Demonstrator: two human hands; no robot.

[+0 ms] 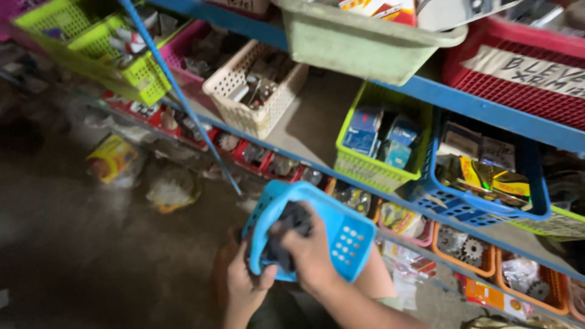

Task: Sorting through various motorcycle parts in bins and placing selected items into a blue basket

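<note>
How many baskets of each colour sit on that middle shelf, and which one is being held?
Middle shelf, by colour:
Lime-green baskets: 3
Pink basket: 1
Cream basket: 1
Dark blue basket: 1
Total: 6
Held apart: 1 light blue basket, gripped by the left hand and right hand, with dark items inside.

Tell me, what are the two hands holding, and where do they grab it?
Both hold a light blue plastic basket. The left hand grips its near rim from below; the right hand reaches inside, fingers closed on a dark bundle.
</note>
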